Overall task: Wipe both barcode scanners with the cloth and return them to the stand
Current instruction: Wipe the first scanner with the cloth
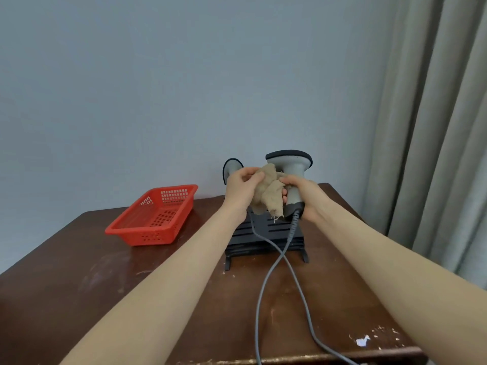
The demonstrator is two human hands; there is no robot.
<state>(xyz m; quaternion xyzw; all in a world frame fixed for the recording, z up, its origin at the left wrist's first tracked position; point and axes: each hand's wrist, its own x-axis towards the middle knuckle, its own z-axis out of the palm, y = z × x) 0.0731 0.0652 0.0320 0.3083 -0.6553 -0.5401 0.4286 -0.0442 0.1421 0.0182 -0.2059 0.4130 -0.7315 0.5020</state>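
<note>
— What is gripped by the right hand (308,201)?
— The handle of one barcode scanner (291,167); fingers are curled round it, head up, above the stand (263,234).
— And the left hand (239,188)?
— The cloth (267,194) is pinched and pressed against that scanner's nine o'clock side.
— The other scanner (232,167)?
— Seen at the stand's eleven o'clock, partly hidden. A red basket (155,214) is set at nine o'clock on the table (79,285).

One head-worn camera is looking forward and down, close over the table (66,272), wall (158,88) at twelve o'clock.
</note>
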